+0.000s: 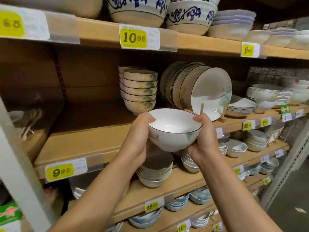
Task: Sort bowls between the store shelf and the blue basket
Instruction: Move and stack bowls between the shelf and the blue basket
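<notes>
Status: both hands on one white bowl (173, 129). Left hand (138, 136) has its thumb hooked over the near rim and the palm against the side. Right hand (204, 139) mirrors it, thumb on the rim and fingers curled under the base. Firm two-handed hold, nothing else in either hand.

The bowl is in the air, mouth up and tipped slightly toward me, in front of the middle shelf (83, 143). It sits just below the stack of green-patterned bowls (140, 91) and beside the upright plates (210, 92), touching neither.

Progress: hard to score. The blue basket isn't in view (so no count of what's in it). I also can't tell whether this bowl is going to the shelf or to the basket. My read: mid-task, one bowl in transit. There is a bare stretch of board left of the stack, and the bowl's green rim-side pattern looks like that stack's, so placing it there seems plausible. Remaining work unknown.
</notes>
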`<move>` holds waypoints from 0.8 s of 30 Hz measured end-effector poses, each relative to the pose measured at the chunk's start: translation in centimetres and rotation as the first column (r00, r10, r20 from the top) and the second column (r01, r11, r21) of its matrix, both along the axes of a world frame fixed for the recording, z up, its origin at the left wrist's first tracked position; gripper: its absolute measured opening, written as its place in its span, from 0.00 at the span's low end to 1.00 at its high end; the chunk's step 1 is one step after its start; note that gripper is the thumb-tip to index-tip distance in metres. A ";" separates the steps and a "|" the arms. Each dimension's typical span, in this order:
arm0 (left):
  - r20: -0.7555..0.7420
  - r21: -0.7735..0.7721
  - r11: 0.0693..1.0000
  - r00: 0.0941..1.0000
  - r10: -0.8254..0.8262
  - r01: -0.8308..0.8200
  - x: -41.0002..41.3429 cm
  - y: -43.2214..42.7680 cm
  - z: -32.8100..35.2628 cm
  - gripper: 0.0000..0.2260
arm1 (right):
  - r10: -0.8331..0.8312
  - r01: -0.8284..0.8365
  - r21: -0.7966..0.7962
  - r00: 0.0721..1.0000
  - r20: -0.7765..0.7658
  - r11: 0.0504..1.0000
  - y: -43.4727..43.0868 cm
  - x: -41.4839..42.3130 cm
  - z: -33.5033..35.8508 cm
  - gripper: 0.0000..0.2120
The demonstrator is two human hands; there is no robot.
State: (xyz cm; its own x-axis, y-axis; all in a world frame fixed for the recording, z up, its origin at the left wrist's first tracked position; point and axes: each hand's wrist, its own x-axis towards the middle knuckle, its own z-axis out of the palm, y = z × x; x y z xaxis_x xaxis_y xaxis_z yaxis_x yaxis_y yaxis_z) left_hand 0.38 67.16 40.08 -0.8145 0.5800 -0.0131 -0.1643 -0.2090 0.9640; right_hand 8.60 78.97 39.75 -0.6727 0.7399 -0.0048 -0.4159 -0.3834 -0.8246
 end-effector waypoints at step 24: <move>0.245 0.148 0.949 0.940 0.239 -0.280 -4.7 4.6 1.0 0.19 | 0.428 -0.425 0.088 0.904 -0.016 0.901 7.9 -9.1 0.6 0.11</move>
